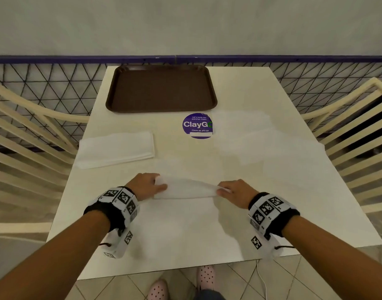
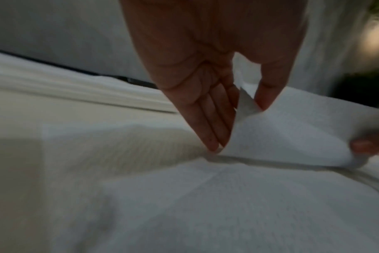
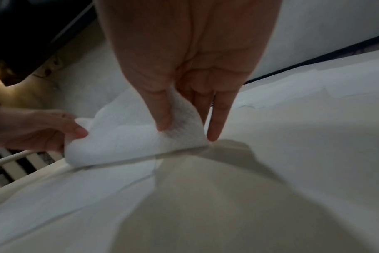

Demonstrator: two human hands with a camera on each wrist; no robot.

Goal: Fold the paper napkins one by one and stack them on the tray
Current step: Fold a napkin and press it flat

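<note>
Napkin (image 1: 185, 189) edge hangs lifted just in front of the tray (image 1: 112, 100), on the near half of the table (image 1: 261, 94), with the left hand (image 1: 143, 185) and right hand (image 1: 235, 191) each pinching one corner between thumb and fingers. Thin paper like this could tear or crease crooked, I judge, if one hand pulls ahead. Nothing lies on the tray yet; an unfolded stack (image 1: 116, 149) waits left of it.

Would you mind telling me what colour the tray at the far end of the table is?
The tray is dark brown, seen best in the head view.
</note>
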